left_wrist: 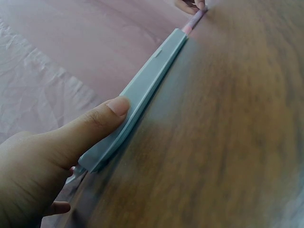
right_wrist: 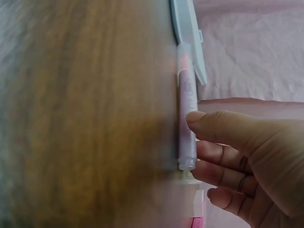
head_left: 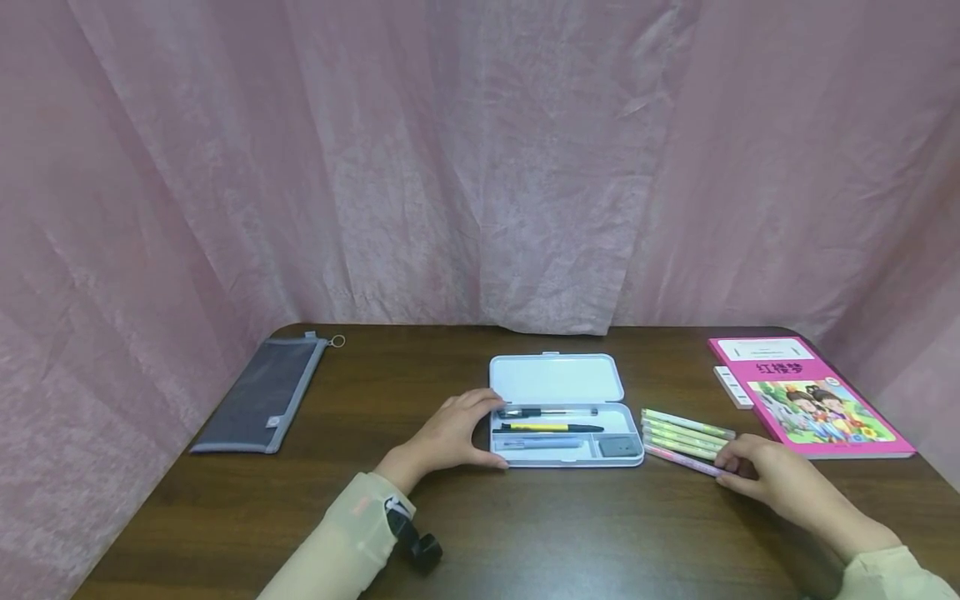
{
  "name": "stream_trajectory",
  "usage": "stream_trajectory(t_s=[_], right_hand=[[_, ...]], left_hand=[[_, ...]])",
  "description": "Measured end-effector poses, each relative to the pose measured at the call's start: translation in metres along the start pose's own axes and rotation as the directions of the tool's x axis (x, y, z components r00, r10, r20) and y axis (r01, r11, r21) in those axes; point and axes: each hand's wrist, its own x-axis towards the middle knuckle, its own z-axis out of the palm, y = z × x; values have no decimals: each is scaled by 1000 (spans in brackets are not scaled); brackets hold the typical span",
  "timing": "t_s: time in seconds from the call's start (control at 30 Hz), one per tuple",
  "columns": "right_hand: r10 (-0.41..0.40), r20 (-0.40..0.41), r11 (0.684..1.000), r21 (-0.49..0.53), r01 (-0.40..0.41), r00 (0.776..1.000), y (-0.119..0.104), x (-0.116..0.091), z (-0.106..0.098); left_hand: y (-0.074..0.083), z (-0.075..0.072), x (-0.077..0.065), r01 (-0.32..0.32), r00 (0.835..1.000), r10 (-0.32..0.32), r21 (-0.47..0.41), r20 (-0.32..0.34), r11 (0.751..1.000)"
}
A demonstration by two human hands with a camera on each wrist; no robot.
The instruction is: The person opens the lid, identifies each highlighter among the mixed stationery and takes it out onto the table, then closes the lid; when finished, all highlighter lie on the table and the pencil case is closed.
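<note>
A white pencil case (head_left: pixel 557 377) lies with its lid folded back. Inside are a clear pen with a black grip (head_left: pixel 547 412), a yellow-and-black pen (head_left: pixel 551 427), a pale blue pen (head_left: pixel 543 443) and a grey eraser (head_left: pixel 618 447). My left hand (head_left: pixel 455 433) grips the case's left end, thumb on the front wall and fingers toward the back. Right of the case, several pale green markers (head_left: pixel 682 434) lie side by side, with a purple marker (right_wrist: pixel 187 114) nearest me. My right hand (head_left: pixel 780 479) pinches the purple marker near its right end, thumb on its front side.
At the right lies a pink book (head_left: pixel 817 367), with a small white block (head_left: pixel 732 387) against its left edge. A grey mesh zip pouch (head_left: pixel 258 396) rests at the table's left. A pink curtain (head_left: pixel 480 167) hangs behind the wooden table (head_left: pixel 525 533).
</note>
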Motion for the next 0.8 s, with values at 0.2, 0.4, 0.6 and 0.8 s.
stream_trajectory(t_s=[0.2,0.4,0.6,0.8], right_hand=[[-14,-7,1000,-7,14,1000,-4,5,-11],[-26,-10,999,-19,26,1000,-12,17,-26],[-42,3,999,-16,42,999,-24,36,-40],[-33,56,999,1,33,998,-41,56,-51]], left_hand=[[2,0,0,-1,1000,1,-6,-4,1000],[1,0,0,-2,1000,2,-11,0,1000],[-1,0,1,6,1000,-6,-16,3,1000],[-1,0,0,3,1000,-3,-19,0,1000]])
